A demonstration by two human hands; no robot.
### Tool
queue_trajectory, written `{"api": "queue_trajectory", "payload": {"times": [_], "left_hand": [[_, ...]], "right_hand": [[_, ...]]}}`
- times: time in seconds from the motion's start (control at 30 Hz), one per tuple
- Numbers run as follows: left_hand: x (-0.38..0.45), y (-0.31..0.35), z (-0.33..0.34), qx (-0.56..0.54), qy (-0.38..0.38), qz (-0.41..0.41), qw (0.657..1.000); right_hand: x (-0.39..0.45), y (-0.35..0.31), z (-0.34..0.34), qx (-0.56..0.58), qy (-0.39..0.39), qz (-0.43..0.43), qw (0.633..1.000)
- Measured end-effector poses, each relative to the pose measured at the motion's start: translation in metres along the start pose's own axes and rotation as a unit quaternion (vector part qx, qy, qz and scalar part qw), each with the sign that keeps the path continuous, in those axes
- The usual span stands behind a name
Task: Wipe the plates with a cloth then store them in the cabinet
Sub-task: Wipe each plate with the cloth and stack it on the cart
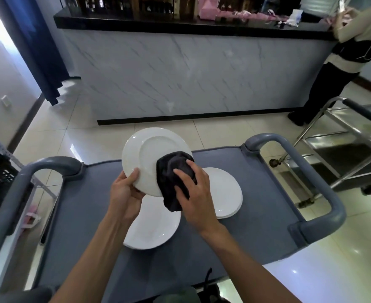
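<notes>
My left hand [126, 189] grips the lower left rim of a white plate [149, 154], tilted up above the grey cart [88, 206], underside toward me. My right hand [194, 189] holds a bunched black cloth [172, 178] against the plate's lower right part. Two more white plates lie flat on the cart: one [156, 228] near me under the hands, another [223, 193] to the right, which looks like a small stack.
The cart has grey looped handles at the left [27, 171] and right [324, 206]. A steel trolley [344, 149] stands to the right. A marble-fronted counter [191, 73] runs across ahead, with a person [344, 53] standing at its right end.
</notes>
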State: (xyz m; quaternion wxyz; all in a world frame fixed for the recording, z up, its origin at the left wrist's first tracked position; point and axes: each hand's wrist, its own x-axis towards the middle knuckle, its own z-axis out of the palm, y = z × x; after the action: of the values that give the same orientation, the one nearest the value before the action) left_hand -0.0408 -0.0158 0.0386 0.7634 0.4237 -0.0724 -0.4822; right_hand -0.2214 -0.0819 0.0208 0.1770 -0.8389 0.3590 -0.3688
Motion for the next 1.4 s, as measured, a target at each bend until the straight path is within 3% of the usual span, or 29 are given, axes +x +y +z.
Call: {"api": "queue_trajectory", "payload": {"times": [0.2, 0.4, 0.77, 1.07, 1.27, 1.4], "left_hand": [[-0.002, 0.006, -0.024, 0.001, -0.025, -0.023, 0.999], [-0.01, 0.005, -0.029, 0.075, -0.065, -0.046, 0.994], [-0.023, -0.018, 0.005, 0.207, -0.103, -0.009, 0.973], [-0.025, -0.039, 0.022, 0.239, -0.086, -0.001, 0.967], [-0.032, -0.055, 0.04, 0.233, -0.048, 0.001, 0.971], [-0.033, -0.061, 0.051, 0.209, -0.013, 0.015, 0.978]], "right_hand": [[0.016, 0.012, -0.018, 0.084, 0.014, 0.143, 0.986], [0.046, 0.024, -0.041, 0.097, 0.023, 0.179, 0.979], [0.072, 0.005, -0.037, 0.017, -0.052, 0.009, 0.998], [0.075, 0.008, -0.043, -0.022, -0.169, -0.175, 0.97], [0.078, 0.058, -0.055, 0.019, -0.15, -0.058, 0.987], [0.076, 0.101, -0.064, 0.027, -0.18, 0.013, 0.983]]}}
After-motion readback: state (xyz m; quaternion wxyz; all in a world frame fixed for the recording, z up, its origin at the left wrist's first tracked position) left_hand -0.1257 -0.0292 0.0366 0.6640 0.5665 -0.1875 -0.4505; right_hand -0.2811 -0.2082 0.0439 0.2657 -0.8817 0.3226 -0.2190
